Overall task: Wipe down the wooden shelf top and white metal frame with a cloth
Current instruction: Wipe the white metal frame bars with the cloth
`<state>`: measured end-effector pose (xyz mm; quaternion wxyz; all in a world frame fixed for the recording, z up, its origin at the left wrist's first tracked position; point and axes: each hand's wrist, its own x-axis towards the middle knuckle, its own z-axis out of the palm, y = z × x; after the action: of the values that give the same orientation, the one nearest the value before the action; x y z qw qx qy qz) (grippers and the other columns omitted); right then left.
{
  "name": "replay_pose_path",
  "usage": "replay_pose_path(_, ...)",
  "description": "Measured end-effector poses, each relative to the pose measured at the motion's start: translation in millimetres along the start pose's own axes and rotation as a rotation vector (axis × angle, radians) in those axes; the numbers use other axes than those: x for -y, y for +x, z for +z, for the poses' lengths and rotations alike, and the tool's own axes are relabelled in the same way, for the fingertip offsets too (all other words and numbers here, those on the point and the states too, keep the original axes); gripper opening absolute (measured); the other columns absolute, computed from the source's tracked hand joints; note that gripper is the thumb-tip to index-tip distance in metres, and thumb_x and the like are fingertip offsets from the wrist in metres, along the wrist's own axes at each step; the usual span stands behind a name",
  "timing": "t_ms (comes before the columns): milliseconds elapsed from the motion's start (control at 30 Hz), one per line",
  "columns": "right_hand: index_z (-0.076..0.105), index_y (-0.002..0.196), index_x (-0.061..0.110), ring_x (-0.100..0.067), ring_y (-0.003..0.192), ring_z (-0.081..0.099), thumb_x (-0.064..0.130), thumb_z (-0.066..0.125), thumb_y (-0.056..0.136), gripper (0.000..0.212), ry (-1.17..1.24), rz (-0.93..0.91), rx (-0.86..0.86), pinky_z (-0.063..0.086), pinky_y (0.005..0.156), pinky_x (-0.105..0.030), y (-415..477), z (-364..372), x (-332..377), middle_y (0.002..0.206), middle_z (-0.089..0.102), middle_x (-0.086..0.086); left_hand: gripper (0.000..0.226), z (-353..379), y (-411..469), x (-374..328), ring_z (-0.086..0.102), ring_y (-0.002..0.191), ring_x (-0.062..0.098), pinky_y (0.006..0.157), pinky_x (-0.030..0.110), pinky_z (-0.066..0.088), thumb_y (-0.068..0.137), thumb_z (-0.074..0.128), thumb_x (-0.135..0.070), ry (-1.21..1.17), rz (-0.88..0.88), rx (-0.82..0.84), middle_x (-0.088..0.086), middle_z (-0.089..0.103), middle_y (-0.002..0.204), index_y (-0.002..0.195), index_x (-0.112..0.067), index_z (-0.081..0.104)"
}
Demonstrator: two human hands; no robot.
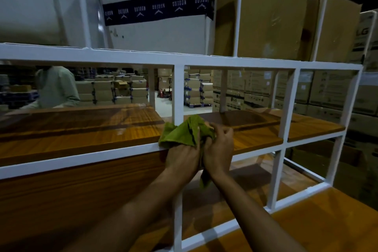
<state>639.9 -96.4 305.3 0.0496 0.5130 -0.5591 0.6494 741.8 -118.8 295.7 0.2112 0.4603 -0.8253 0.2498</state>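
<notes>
While both hands bunch the green cloth (185, 132) at the white frame (81, 156) rail, left hand (183, 159) and right hand (217, 147) grip its soft, light folds; gather it mid-fold above the wooden shelf (81, 129).

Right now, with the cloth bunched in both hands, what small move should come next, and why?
Probably settle the green cloth into one hand and sweep it left along the white rail: the left hand and right hand both grip it bunched at that rail, beside the wooden shelf.
</notes>
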Motion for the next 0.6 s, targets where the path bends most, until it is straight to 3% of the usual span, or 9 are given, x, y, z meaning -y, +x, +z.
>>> replay_pose_path(67,0.063,0.113,0.012,-0.023,0.094,0.050,-0.002,0.058,0.084,0.033,-0.074,-0.120,-0.045,0.044,0.072,-0.032,14.9,-12.3,-9.2,0.113,0.049,-0.011,0.080,-6.4,5.2,-15.8,0.064,0.061,0.032,0.049,0.032,0.045,0.087,0.065,-0.027,0.029,-0.014,0.025,0.014,0.070,0.084,0.151,0.002,0.027)
replay_pose_path(133,0.062,0.102,0.011,-0.027,0.094,0.049,0.001,0.063,0.081,0.024,-0.243,-0.341,0.013,0.045,0.072,-0.037,24.5,-21.8,-25.4,0.106,0.054,-0.011,0.067,4.1,9.9,-26.7,0.063,0.078,0.034,0.058,0.035,0.038,0.101,0.041,-0.029,0.012,-0.060,0.020,0.014,0.067,0.098,0.156,-0.004,0.010)
replay_pose_path(233,0.066,0.095,0.012,-0.029,0.092,0.055,0.011,0.062,0.084,0.011,-0.422,-0.547,0.430,0.046,0.075,-0.040,22.7,-26.1,-59.5,0.099,0.062,-0.008,0.041,21.6,10.8,-31.5,0.062,0.098,0.030,0.079,0.039,0.047,0.103,0.035,-0.035,-0.159,-0.081,0.154,0.009,0.065,0.118,0.139,-0.017,0.042)
replay_pose_path(300,0.066,0.105,0.015,-0.029,0.099,0.058,0.023,0.054,0.091,0.020,-0.383,-0.525,0.632,0.047,0.081,-0.040,15.3,-26.7,-80.3,0.107,0.065,-0.007,0.036,31.5,7.4,-31.5,0.058,0.108,0.027,0.092,0.039,0.045,0.101,0.040,-0.034,-0.209,-0.084,0.272,0.008,0.061,0.127,0.132,-0.017,0.049)
replay_pose_path(367,0.061,0.124,0.017,-0.027,0.110,0.057,0.032,0.046,0.096,0.034,-0.271,-0.467,0.715,0.047,0.093,-0.041,12.7,-26.9,-93.0,0.121,0.064,-0.008,0.038,36.9,5.1,-32.8,0.057,0.111,0.025,0.095,0.036,0.044,0.099,0.044,-0.031,-0.217,-0.100,0.280,0.006,0.058,0.130,0.134,-0.016,0.047)
replay_pose_path(467,0.049,0.142,0.012,-0.028,0.129,0.049,0.033,0.043,0.097,0.050,-0.263,-0.513,0.788,0.035,0.110,-0.039,19.6,-24.0,-100.3,0.141,0.055,-0.012,0.044,40.2,7.7,-37.7,0.056,0.114,0.023,0.098,0.034,0.045,0.095,0.053,-0.024,-0.204,-0.150,0.241,0.006,0.058,0.131,0.137,-0.015,0.046)
replay_pose_path(600,0.037,0.150,0.011,-0.028,0.138,0.038,0.040,0.042,0.092,0.065,-0.301,-0.534,0.919,0.027,0.114,-0.037,34.2,-26.3,-93.6,0.151,0.043,-0.012,0.045,42.8,16.3,-37.4,0.054,0.120,0.027,0.103,0.040,0.044,0.097,0.049,-0.022,-0.114,-0.233,0.287,0.008,0.055,0.138,0.141,-0.014,0.045)
